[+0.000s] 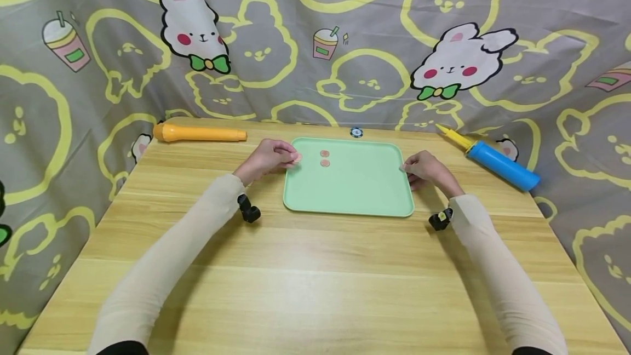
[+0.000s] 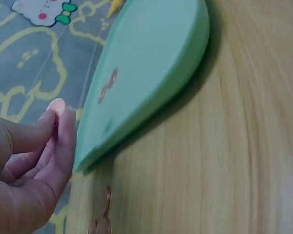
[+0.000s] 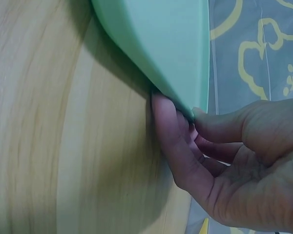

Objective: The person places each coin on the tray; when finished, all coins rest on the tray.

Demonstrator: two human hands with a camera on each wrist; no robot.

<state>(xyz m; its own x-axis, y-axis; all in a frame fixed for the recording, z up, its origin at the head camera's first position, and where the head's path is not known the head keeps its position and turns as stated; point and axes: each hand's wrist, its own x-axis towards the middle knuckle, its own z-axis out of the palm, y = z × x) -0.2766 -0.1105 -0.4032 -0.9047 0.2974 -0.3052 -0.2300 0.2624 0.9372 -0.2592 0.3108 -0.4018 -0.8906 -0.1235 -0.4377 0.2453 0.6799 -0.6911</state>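
My left hand (image 1: 270, 159) pinches a copper-coloured coin (image 2: 57, 106) between thumb and fingertips, at the left rim of a pale green tray (image 1: 355, 185). Two more coins lie on the tray, a far coin (image 1: 324, 153) and a near coin (image 1: 325, 163), close together toward its left side. A few loose coins (image 2: 103, 225) are on the table below the left hand in the left wrist view. At the tray's right side, my right hand (image 1: 426, 169) grips the rim, thumb on the edge and fingers low against its outer side.
Behind the tray lies a dark blue-and-white poker chip (image 1: 356, 132). An orange tapered stick (image 1: 202, 132) lies at the back left, and a blue hand pump (image 1: 503, 165) with a yellow nozzle at the back right. A patterned grey curtain (image 1: 276, 81) hangs behind the wooden table (image 1: 315, 278).
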